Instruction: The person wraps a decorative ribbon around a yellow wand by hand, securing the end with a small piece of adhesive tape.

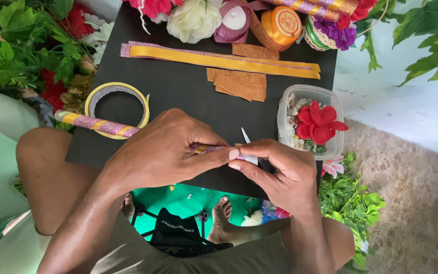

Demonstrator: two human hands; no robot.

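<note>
Glittery pink-and-gold stick (105, 126) is lying slantwise over the black board (178, 91), passing under the left hand (160, 152), which is curling knuckles-up around it. Right hand (280, 172) is pinching the stick's end, perhaps also gripping small scissors (246, 137), beside the tape roll (117, 107).

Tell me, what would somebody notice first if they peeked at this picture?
Probably the two hands meeting in the middle: the left hand and right hand pinch a glittery purple-and-gold wrapped stick over a black board. Next, the bright red flower in a clear plastic tub at the right, and the tape roll at the left.
</note>
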